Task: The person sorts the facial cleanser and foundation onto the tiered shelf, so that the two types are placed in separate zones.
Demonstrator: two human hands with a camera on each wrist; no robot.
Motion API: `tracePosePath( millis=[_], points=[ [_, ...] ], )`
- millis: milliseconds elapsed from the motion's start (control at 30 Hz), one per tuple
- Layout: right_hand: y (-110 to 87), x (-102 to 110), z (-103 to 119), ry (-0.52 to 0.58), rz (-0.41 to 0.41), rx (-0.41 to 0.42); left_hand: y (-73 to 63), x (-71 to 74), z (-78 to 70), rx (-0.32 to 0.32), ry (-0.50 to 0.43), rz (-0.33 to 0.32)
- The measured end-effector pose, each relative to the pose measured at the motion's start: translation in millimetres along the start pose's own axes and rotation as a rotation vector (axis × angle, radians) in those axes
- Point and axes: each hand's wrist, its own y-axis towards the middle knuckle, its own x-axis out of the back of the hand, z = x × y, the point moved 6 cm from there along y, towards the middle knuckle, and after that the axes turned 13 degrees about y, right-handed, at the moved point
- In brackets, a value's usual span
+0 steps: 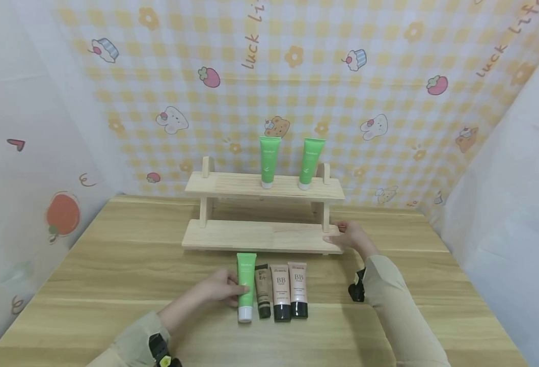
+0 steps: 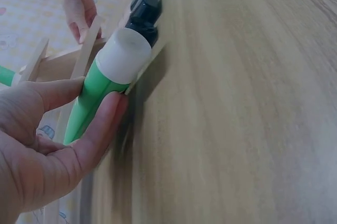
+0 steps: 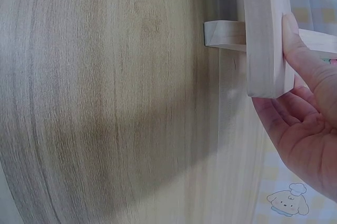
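Observation:
My left hand (image 1: 223, 286) pinches a green tube with a white cap (image 1: 246, 275) between thumb and fingers, at the left end of a row of tubes. In the left wrist view its white cap (image 2: 125, 55) points toward the camera. Beside it lie a dark olive tube (image 1: 262, 290) and two pinkish BB cream tubes (image 1: 280, 285) with black caps. My right hand (image 1: 353, 238) grips the right end of the lower board of a two-tier wooden shelf (image 1: 233, 235). In the right wrist view the thumb lies on the board's top (image 3: 266, 34), with fingers curled beneath.
Two green tubes, one left (image 1: 268, 160) and one right (image 1: 311, 162), stand cap-down on the upper tier (image 1: 223, 183). The shelf stands on a wood-grain table (image 1: 136, 255), with a checked, printed cloth (image 1: 251, 102) hanging behind and pale cloths at both sides.

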Motion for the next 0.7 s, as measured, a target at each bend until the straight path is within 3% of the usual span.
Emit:
tracePosePath(
  millis=[367, 567, 700],
  points=[
    [-0.5, -0.6, -1.0, 0.018, 0.003, -0.011, -3.9, 14.6, -13.3, -0.077, 0.02, 0.021],
    [0.6, 0.0, -0.6, 0.035, -0.002, -0.014, -3.0, 26.9, -21.3, -0.045, 0.014, -0.039],
    [0.4, 0.2, -0.6, 0.026, -0.002, -0.007, -0.4, 37.6, -26.4, -0.041, 0.061, -0.069]
  ],
)
